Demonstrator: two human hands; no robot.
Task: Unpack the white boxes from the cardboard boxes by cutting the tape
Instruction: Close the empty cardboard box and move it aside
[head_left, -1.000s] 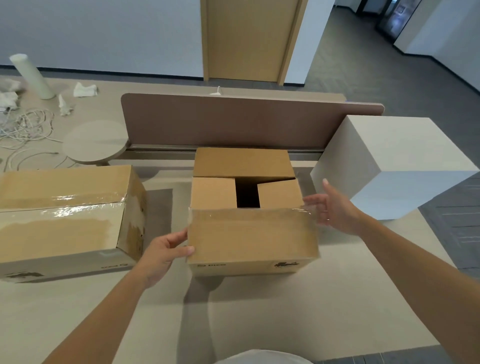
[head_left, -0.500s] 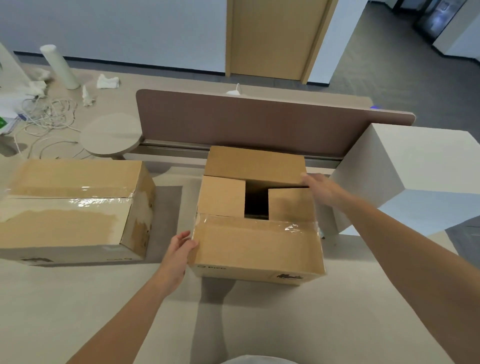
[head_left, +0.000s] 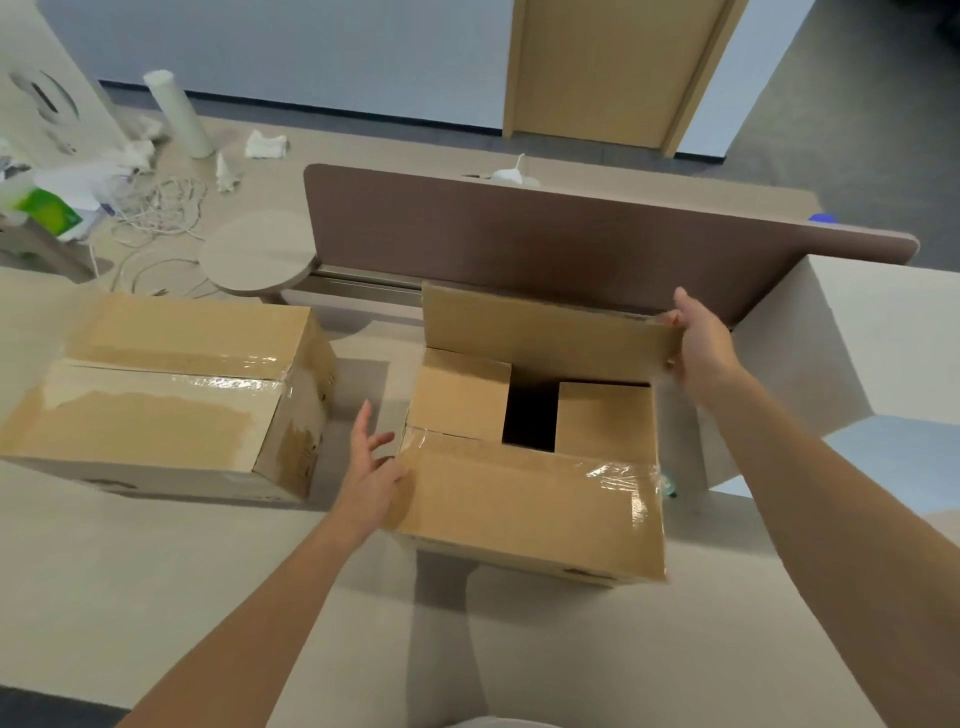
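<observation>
An opened cardboard box (head_left: 524, 514) stands in the middle of the desk, its two inner flaps lying nearly flat with a dark gap between them. My right hand (head_left: 698, 345) grips the right end of the far flap (head_left: 545, 325), which stands raised. My left hand (head_left: 371, 467) rests with spread fingers against the box's near left corner. A second cardboard box (head_left: 156, 400), still taped shut, lies to the left. A large white box (head_left: 852, 364) stands on the right, behind my right arm.
A brown divider panel (head_left: 571, 234) runs along the back of the desk. Beyond it at the left lie loose white cables (head_left: 161, 208), a white cylinder (head_left: 179, 111), crumpled tissues and a green packet (head_left: 49, 210). A round beige disc (head_left: 257, 254) sits by the panel's left end.
My right hand moved from the box's right side to the far flap and has lifted it upright. My left hand stays at the box's near left corner.
</observation>
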